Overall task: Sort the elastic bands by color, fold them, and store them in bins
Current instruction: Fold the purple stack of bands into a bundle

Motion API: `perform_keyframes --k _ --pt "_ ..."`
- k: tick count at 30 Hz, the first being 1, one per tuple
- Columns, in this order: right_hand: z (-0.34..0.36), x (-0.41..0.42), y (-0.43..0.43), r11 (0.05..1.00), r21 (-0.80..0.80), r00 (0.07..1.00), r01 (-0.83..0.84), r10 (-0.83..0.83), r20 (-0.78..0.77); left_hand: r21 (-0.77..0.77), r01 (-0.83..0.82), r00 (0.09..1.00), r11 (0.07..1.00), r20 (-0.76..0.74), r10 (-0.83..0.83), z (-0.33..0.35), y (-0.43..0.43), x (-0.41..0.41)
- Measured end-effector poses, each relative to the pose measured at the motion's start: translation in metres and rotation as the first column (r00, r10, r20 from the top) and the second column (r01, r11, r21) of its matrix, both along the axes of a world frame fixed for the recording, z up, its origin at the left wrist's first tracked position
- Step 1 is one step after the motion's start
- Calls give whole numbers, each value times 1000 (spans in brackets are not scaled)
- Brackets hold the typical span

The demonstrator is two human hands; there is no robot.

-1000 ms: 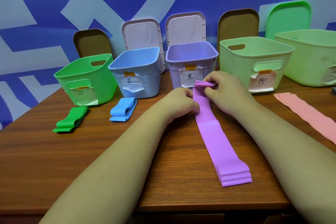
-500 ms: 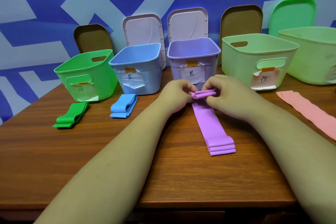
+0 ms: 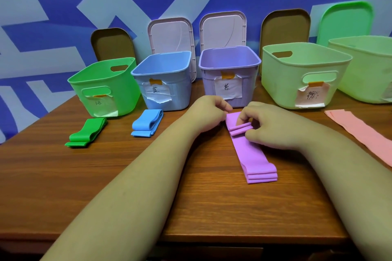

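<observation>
A stack of purple elastic bands [image 3: 252,157] lies on the table in front of the purple bin [image 3: 230,65]. Its far end is doubled over toward me. My right hand [image 3: 271,125] pinches that doubled end between thumb and fingers. My left hand [image 3: 209,114] grips the bands' far left edge with curled fingers. Folded green bands [image 3: 87,133] lie before the green bin [image 3: 104,87]. Folded blue bands [image 3: 147,124] lie before the blue bin [image 3: 163,78]. Flat pink bands [image 3: 360,131] lie at the right, before a pale green bin [image 3: 301,74].
A second pale green bin [image 3: 367,65] stands at the far right. Several lids [image 3: 171,34] lean on the blue patterned wall behind the bins. The wooden table's front edge [image 3: 212,237] runs below my forearms.
The fold in the purple bands has come toward me, so the flat length is shorter. Both hands moved nearer with it.
</observation>
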State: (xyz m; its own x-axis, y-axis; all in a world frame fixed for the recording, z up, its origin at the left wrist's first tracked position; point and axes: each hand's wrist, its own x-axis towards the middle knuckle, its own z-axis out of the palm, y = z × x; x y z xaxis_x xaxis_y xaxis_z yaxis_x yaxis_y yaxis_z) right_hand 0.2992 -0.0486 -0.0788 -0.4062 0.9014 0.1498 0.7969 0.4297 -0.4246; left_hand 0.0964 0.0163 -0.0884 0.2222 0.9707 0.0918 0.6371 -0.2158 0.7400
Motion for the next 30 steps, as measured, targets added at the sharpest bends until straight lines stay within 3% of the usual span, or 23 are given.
perform_keyframes --k 10,13,18,22,27,30 --pt "1 1 0 996 -47 992 73 -77 -95 -134 12 999 991 45 -6 7 -7 -2" --pt "2 -1 2 993 -47 986 104 -109 -126 -155 74 996 985 -42 -81 8 -5 -5" --pt "2 -2 11 969 -134 929 207 -238 -282 -135 70 992 988 -96 -83 4 -3 -4" --pt "-3 -5 30 934 -49 884 353 -350 -310 -149 72 991 986 -99 -87 3 -3 -4" --pt "-9 -6 41 955 -167 947 246 -274 -168 -151 61 988 987 -129 -81 3 -3 -3" --pt "-11 -5 40 959 -186 936 215 -256 -240 -159 58 987 986 -142 -81 4 -3 -2"
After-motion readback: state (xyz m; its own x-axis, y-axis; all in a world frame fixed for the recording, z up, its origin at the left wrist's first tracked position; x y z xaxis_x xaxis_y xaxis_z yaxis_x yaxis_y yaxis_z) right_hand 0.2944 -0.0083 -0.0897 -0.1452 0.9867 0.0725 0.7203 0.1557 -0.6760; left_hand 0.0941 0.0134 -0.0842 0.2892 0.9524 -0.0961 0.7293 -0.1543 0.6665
